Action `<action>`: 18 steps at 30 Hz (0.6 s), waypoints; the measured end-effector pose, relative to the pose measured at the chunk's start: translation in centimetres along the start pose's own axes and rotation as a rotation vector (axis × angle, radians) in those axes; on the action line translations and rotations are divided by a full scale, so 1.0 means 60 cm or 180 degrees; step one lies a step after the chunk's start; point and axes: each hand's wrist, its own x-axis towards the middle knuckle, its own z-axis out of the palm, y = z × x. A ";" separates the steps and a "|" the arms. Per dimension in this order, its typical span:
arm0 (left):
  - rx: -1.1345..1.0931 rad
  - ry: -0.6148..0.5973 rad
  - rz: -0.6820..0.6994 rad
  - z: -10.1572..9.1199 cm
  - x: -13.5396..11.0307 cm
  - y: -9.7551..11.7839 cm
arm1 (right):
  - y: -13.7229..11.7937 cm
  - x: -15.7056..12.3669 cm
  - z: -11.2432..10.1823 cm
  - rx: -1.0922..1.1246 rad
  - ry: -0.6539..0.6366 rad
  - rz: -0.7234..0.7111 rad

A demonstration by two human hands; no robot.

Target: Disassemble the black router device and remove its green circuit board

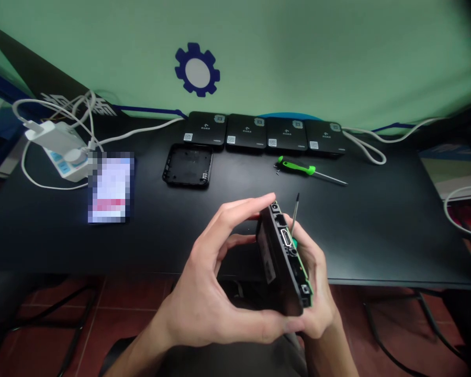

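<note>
Both hands hold an opened black set-top box (278, 267) on edge above the table's front. Its row of ports and a green circuit board edge face up toward me. My left hand (220, 277) grips the black cover side, fingertips at the far corner and thumb at the near one. My right hand (314, 272) wraps round the board side. From behind that hand sticks out a screwdriver (295, 212) with a thin metal shaft and a bit of green; how it is held is hidden. Beyond the hands lies an empty black casing half (188, 166), open side up.
Several closed black boxes (245, 131) stand in a row along the green wall. A green and black screwdriver (298, 166) lies near small screws (277, 172). Left are a lit phone (110, 188), a white power strip (68, 162) and tangled white cables (141, 131).
</note>
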 end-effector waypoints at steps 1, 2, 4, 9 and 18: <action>0.0012 -0.0006 -0.0012 0.000 0.000 0.002 | 0.000 -0.001 -0.002 0.0000 0.0002 -0.0004; 0.0012 -0.0005 -0.0027 0.000 0.000 0.004 | 0.000 -0.002 -0.004 0.0000 -0.0002 0.0001; 0.0005 0.0005 -0.0045 0.002 0.000 0.006 | 0.003 -0.004 -0.009 -0.0008 -0.0003 0.0016; -0.0033 -0.0029 0.0014 0.003 0.001 0.002 | 0.021 -0.002 -0.017 -0.0112 -0.0061 -0.0127; -0.0120 -0.0059 -0.0035 0.002 -0.002 -0.005 | 0.036 0.005 -0.026 -0.0439 -0.0103 -0.0390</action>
